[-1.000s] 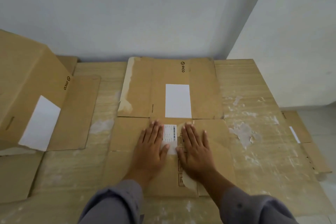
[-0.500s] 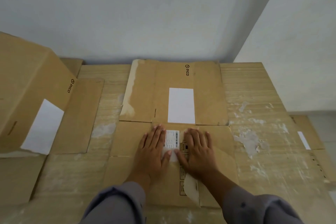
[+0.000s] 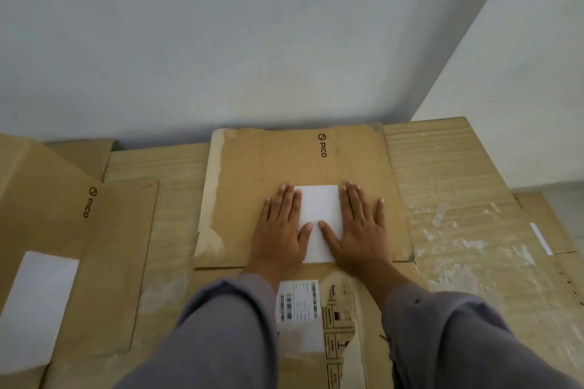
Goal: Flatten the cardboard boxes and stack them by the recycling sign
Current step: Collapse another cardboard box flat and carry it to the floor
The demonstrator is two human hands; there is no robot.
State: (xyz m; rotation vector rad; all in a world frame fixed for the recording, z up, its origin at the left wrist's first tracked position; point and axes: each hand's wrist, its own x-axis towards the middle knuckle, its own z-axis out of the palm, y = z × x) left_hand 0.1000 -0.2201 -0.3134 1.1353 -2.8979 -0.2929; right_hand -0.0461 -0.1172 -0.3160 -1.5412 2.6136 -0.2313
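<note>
My left hand (image 3: 282,228) lies flat on the flattened box (image 3: 240,199), with its fingers straight and close together. My right hand (image 3: 358,228) lies flat beside it in the same way. Neither hand holds anything; both just press down on the brown card. Between my hands is a white label (image 3: 319,208), and my two thumbs rest on it and nearly meet. My gray sleeves (image 3: 221,335) come up from the bottom of the view.

The flattened box lies on the floor in front of me, right up against the wall (image 3: 252,41). It has the word PICO printed near its far edge. Close to me, between my arms, is a printed sticker (image 3: 298,300) with bar codes on it, and next to it some black signs. The card there is torn.

On my left stands another box (image 3: 47,193) that is not flat. It also says PICO, and it has a white patch on its side. Under everything are more sheets of card (image 3: 458,199) with white scuffed spots. On the far right lies another brown piece (image 3: 543,218) with a thin white strip.
</note>
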